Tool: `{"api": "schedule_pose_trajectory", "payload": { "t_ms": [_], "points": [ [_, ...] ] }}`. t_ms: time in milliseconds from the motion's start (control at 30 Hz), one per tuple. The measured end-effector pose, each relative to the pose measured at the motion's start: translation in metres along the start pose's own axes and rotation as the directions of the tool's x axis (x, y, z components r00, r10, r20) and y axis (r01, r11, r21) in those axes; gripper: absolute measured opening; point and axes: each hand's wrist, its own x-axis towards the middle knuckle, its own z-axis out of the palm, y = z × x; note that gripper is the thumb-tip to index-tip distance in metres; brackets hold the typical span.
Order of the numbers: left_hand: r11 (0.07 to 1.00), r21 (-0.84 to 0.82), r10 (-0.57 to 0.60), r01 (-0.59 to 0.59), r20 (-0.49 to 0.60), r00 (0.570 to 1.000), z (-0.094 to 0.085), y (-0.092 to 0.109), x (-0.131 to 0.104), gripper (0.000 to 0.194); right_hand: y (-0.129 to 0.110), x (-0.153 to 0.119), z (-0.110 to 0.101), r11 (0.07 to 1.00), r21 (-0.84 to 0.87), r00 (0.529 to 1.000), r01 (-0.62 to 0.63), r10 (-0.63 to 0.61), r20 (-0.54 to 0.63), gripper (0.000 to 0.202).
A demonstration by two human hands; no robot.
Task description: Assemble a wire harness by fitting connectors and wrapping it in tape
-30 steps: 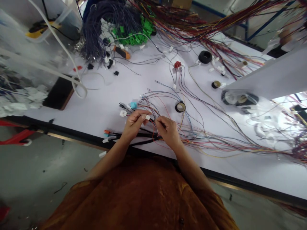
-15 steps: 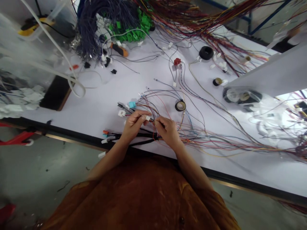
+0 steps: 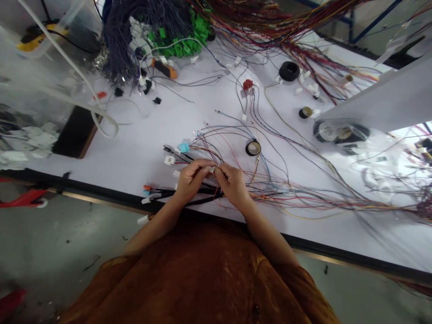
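Note:
My left hand (image 3: 189,181) pinches a small white connector (image 3: 212,169) near the table's front edge. Right beside it, my right hand (image 3: 232,183) has thumb and forefinger pressed together on thin wires at the connector. The fingertips of both hands almost touch and partly hide the connector. Left of my hands lie a light blue connector (image 3: 184,147) and a white connector (image 3: 169,160) on wires. An orange connector (image 3: 147,187) rests by the table edge, near black sleeved cables. Loose wires run from my hands off to the right.
A black tape roll (image 3: 253,147) stands among wires beyond my right hand. Farther back are a red connector (image 3: 247,84), another black roll (image 3: 289,71), an orange-handled tool (image 3: 164,69) and green connectors (image 3: 189,39). A dark block (image 3: 77,132) lies at left, a white panel (image 3: 381,96) at right.
My hands have drawn closer together at the white connector, and my right hand has shifted slightly left. The connector is now more covered by the fingers. The whole view has shifted slightly.

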Motion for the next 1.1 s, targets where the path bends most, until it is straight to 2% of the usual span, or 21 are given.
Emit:
{"api": "schedule_pose_trajectory", "payload": {
  "t_ms": [133,233,300,367,433,500,567,633,700,833,900,967,1033,1100],
  "points": [
    [1.0,0.004,-0.008,0.008,-0.025,1.0,0.002,-0.003,0.0,0.016,0.002,0.001,0.008,1.0,0.0,1.0,0.015,-0.015,-0.009,0.03],
    [0.991,-0.101,-0.104,0.093,-0.105,0.989,0.0,-0.007,0.002,0.015,-0.001,-0.001,0.01,1.0,-0.007,1.0,0.02,-0.02,-0.018,0.03],
    [0.965,-0.23,-0.175,0.13,-0.19,0.966,-0.003,-0.009,0.007,0.013,0.0,-0.004,0.004,0.999,-0.014,0.999,0.048,-0.048,-0.015,0.027],
    [0.901,-0.413,-0.256,0.135,-0.253,0.933,-0.01,-0.01,0.015,0.014,0.008,-0.011,-0.01,0.995,-0.027,0.993,0.094,-0.095,-0.062,0.022],
    [0.801,-0.581,-0.35,0.143,-0.262,0.899,-0.019,-0.011,0.024,0.018,0.025,-0.022,-0.035,0.993,-0.063,0.971,0.1,-0.111,-0.213,0.02],
    [0.717,-0.676,-0.426,0.168,-0.235,0.874,-0.026,-0.012,0.031,0.018,0.049,-0.038,-0.066,0.994,-0.106,0.907,-0.011,-0.035,-0.419,0.021],
    [0.681,-0.708,-0.458,0.185,-0.215,0.862,-0.03,-0.011,0.035,0.015,0.071,-0.057,-0.098,0.972,-0.103,0.822,-0.209,0.118,-0.557,0.023],
    [0.676,-0.713,-0.466,0.185,-0.219,0.857,-0.03,-0.009,0.036,0.013,0.087,-0.075,-0.123,0.937,-0.09,0.799,-0.337,0.234,-0.554,0.023],
    [0.673,-0.717,-0.472,0.18,-0.23,0.851,-0.029,-0.007,0.035,0.013,0.093,-0.091,-0.136,0.923,-0.131,0.83,-0.362,0.256,-0.496,0.024],
    [0.698,-0.701,-0.458,0.148,-0.278,0.845,-0.027,-0.006,0.034,0.011,0.091,-0.109,-0.14,0.913,-0.291,0.916,-0.286,0.172,-0.362,0.024],
    [0.721,-0.681,-0.441,0.128,-0.308,0.843,-0.028,-0.007,0.034,0.01,0.09,-0.113,-0.139,0.874,-0.389,0.936,-0.291,0.177,-0.303,0.023],
    [0.736,-0.668,-0.425,0.109,-0.332,0.842,-0.028,-0.009,0.035,0.011,0.09,-0.114,-0.139,0.799,-0.484,0.925,-0.357,0.23,-0.302,0.022],
    [0.747,-0.659,-0.415,0.085,-0.362,0.835,-0.028,-0.011,0.035,0.017,0.088,-0.112,-0.14,0.711,-0.549,0.895,-0.439,0.289,-0.341,0.022],
    [0.763,-0.643,-0.413,0.065,-0.407,0.815,-0.026,-0.012,0.036,0.022,0.084,-0.108,-0.138,0.671,-0.581,0.884,-0.461,0.29,-0.367,0.023]
  ]
}}
